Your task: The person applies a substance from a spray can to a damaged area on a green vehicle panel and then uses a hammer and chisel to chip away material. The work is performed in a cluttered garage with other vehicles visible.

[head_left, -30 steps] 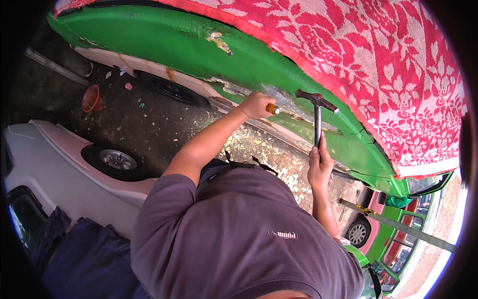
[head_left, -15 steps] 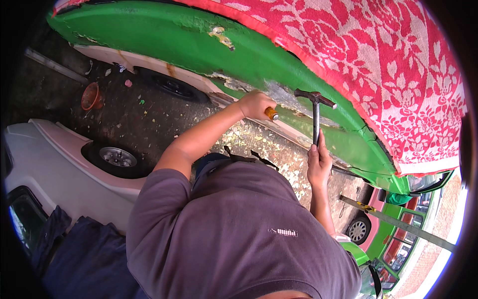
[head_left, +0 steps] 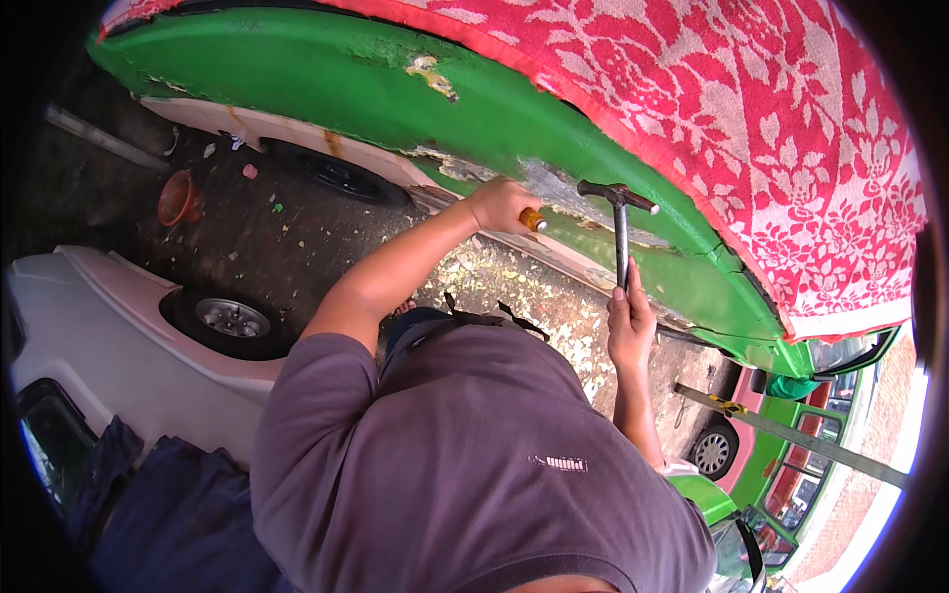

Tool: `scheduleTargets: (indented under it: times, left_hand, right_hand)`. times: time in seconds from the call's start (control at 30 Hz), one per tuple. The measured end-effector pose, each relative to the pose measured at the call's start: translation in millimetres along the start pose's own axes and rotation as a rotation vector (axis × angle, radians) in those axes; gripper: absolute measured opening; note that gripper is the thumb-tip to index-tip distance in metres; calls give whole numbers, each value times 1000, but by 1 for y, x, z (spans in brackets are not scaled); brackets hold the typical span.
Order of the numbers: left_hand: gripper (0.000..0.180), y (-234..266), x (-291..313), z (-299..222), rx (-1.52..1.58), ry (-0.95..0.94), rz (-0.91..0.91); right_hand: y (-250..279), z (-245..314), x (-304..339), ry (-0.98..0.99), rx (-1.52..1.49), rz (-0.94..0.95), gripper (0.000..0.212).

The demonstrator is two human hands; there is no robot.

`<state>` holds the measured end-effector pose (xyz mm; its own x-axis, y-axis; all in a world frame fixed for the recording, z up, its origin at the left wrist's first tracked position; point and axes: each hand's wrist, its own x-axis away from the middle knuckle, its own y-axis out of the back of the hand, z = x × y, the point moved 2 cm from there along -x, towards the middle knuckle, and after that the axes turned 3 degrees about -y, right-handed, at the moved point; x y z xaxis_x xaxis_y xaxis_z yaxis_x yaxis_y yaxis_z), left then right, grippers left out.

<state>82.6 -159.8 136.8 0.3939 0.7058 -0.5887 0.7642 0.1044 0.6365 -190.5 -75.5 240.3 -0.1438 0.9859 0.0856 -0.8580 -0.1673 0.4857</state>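
My left hand [head_left: 500, 206] is closed around a tool with an amber handle [head_left: 534, 219], whose metal-capped end points right; its other end is hidden by my hand and the vehicle. It is held against the lower side of a green vehicle body [head_left: 297, 69], beside a bare grey patch [head_left: 550, 184] where paint has flaked off. In my right hand [head_left: 633, 321] is a hammer [head_left: 621, 242], gripped by its shaft and held upright. The hammer's head is to the right of the amber handle, apart from it.
A red and white floral cloth [head_left: 751, 148] covers the vehicle's top. Behind me stands a pale vehicle [head_left: 119, 346] with dark cloth [head_left: 188, 514] on it. Paint flakes [head_left: 494, 282] litter the ground. An orange bucket [head_left: 177, 198] lies left; a metal bar [head_left: 791, 435] crosses at right.
The view has shifted very slightly. Both hands keep their grips, and the hammer and the amber-handled tool stay in nearly the same place.
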Motion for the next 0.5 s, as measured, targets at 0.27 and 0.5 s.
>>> scheduleTargets:
  times: [0.27, 0.5]
  left_hand:
    - [22, 5, 4, 11, 11, 1, -68]
    - [23, -1, 11, 15, 17, 15, -36]
  right_hand:
    - [3, 5, 5, -48, -69, -3, 47]
    - [0, -6, 4, 3, -43, -15, 49]
